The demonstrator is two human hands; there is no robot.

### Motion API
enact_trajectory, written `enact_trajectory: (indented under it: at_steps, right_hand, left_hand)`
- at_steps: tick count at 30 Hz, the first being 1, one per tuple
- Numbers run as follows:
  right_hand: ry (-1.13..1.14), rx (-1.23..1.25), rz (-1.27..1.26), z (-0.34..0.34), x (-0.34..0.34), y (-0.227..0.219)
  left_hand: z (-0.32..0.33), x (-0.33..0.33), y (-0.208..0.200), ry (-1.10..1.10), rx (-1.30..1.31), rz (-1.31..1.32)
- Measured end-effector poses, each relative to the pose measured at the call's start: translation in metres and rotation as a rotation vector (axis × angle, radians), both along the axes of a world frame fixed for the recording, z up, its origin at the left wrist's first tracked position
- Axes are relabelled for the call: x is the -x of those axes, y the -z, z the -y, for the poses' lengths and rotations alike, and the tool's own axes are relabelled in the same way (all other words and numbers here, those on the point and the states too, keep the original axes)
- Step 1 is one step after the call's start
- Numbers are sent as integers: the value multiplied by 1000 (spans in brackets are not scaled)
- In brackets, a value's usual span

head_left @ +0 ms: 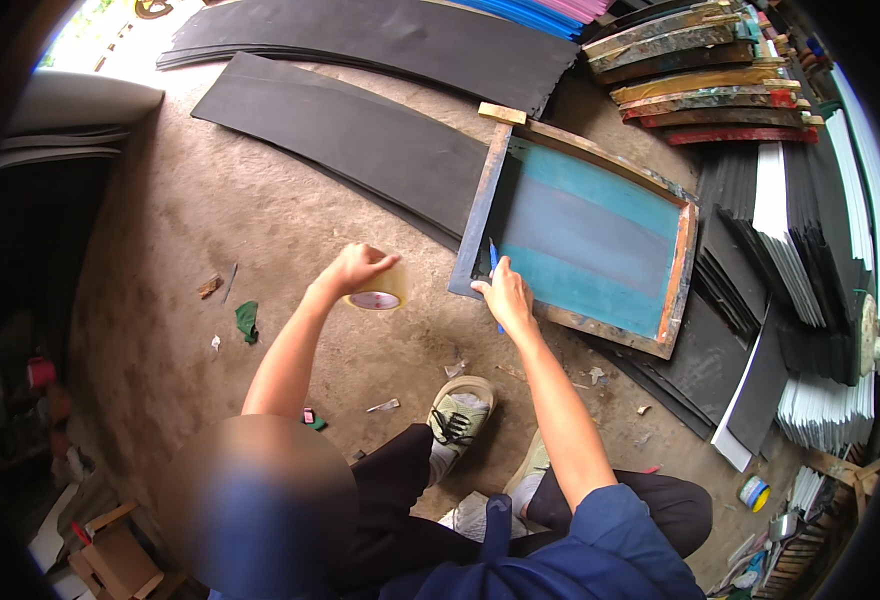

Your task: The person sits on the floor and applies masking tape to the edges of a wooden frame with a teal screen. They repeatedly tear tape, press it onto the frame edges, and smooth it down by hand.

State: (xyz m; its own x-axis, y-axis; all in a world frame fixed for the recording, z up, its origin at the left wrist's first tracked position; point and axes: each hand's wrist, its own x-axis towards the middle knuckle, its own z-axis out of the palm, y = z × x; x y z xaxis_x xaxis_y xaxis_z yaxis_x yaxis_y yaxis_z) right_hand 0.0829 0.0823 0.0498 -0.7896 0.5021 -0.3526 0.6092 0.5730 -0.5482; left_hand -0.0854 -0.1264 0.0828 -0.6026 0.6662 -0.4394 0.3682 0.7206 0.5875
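My left hand (356, 268) grips a roll of clear tape (376, 299) by its upper edge, held above the concrete floor. In my right hand (508, 297) is a slim blue pen-like tool (494, 256), whose exact kind is too small to make out. That hand is at the near left corner of a wooden screen-printing frame (480, 215), with the fingertips at or just over its rail. Teal and grey-blue mesh (590, 240) fills the frame. The frame lies tilted, its left part over a stack of long black sheets (360, 140).
More black sheets (410, 40) lie at the back. Paint-stained frames (700, 80) are stacked at the far right, above upright black and white sheets (810, 230). A small tub (754, 493) stands at the near right. Scraps, including a green one (247, 322), litter the floor.
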Motion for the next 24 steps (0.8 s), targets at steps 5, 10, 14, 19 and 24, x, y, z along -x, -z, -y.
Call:
enact_trajectory:
  at_steps: [5,10,14,19,24]
  right_hand:
    - [27,253,-154,-2,34,-2]
    - [142,642,-317,9,131,-1]
    - [225,448,-231,-15,171,69]
    - [222,556,-240,-34,155,75]
    - [-231,596,-182,-69,70,-29]
  left_hand:
    - [32,29,10,-133,-116,-217]
    - [-26,45,6,-18,-188,-703]
    - [-92,39,31,40,-149,-949]
    - [-116,30,50,66,-188,-1053]
    - [-92,19,11,45,-297,-954]
